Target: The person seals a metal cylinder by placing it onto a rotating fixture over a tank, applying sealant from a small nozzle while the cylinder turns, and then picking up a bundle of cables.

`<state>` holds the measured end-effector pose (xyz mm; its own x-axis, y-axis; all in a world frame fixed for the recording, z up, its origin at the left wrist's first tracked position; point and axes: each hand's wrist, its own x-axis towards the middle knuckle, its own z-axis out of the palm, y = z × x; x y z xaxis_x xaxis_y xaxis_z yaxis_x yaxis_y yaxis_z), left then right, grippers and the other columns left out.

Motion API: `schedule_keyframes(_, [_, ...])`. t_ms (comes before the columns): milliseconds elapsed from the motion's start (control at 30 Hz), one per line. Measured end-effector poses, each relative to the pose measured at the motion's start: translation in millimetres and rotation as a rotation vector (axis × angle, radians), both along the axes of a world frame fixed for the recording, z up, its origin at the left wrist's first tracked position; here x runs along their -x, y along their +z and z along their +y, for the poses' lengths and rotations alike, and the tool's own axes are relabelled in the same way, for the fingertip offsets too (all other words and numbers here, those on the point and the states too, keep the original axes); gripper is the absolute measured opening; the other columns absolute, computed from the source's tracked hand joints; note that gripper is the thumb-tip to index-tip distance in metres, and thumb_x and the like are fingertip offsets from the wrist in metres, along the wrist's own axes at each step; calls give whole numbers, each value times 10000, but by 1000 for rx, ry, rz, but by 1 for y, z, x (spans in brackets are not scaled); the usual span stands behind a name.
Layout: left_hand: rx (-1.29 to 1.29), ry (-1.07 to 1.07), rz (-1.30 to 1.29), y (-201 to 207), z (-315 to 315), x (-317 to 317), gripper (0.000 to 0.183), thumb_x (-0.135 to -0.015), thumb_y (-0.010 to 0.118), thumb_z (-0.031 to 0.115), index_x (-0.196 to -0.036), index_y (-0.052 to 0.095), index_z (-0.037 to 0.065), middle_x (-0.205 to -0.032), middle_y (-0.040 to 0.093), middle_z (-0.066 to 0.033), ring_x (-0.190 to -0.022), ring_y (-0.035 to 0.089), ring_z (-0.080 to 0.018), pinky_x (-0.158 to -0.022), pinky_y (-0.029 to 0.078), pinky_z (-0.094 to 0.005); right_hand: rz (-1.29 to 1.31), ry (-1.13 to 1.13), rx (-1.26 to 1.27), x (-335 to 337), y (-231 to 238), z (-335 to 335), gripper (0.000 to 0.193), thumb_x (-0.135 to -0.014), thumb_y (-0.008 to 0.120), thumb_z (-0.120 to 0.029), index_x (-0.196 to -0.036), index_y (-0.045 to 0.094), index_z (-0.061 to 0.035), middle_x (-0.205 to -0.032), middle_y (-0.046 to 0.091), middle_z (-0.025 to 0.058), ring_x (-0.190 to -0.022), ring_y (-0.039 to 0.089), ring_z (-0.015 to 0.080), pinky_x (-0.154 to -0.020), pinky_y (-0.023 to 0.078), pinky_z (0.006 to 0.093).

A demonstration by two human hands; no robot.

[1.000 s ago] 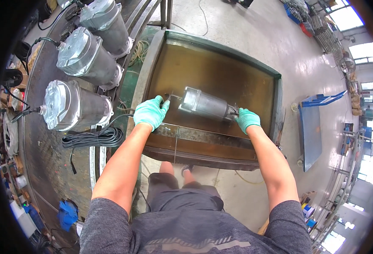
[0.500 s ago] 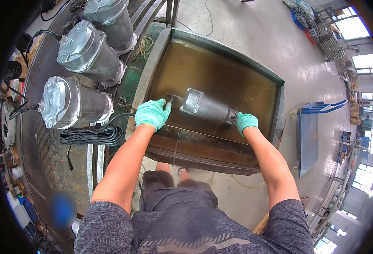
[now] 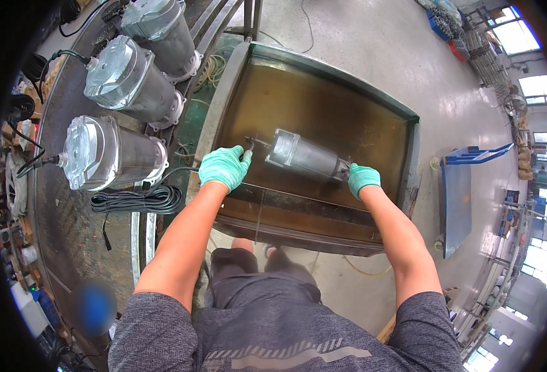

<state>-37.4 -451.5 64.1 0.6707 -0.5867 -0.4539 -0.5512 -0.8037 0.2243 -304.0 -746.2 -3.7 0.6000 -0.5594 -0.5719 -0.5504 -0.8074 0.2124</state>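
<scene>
A grey metal cylindrical housing [image 3: 304, 156], much like a motor casing, lies level in or just over the murky brown liquid of a metal tank [image 3: 332, 71]. My right hand [image 3: 364, 178], in a green glove, is closed on the fitting at its right end. My left hand [image 3: 225, 167], gloved alike, is near the tank's left wall, its fingers closed round a black cable [image 3: 180, 169]. That cable runs in from a coiled bundle [image 3: 138, 199]; a thin line continues past my fingertips toward the housing's left end. The fingers partly hide both grips.
On the dark bench at left stand several similar metal housings [image 3: 117, 154] with black cables. A bar [image 3: 310, 203] crosses the near part of the tank. Right of the tank, a blue flatbed cart [image 3: 456, 208] stands on the floor. Pale hose [image 3: 211, 69] lies coiled behind the bench edge.
Very little differs. The view has shifted slightly, and both hands and the housing keep nearly the same place over the tank.
</scene>
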Motion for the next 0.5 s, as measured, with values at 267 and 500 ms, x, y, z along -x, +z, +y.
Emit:
schedule_keyframes(267, [-8, 11, 10, -1, 0, 0, 461, -1019, 515, 541, -1087, 740, 145, -989, 755, -169, -967, 708, -388, -866, 552, -494, 5, -17, -40, -3, 8, 0, 213, -958, 552, -168, -1091, 686, -69, -1054, 755, 206, -984, 733, 391, -832, 582, 496])
schedule_keyframes(500, [-12, 4, 16, -2, -2, -1, 475, -1011, 522, 557, -1105, 724, 137, -980, 753, -180, -974, 708, -390, -870, 550, -497, -25, -43, -37, 0, 4, 0, 251, -986, 529, -212, -1113, 687, -65, -1042, 757, 215, -974, 737, 391, -839, 577, 500])
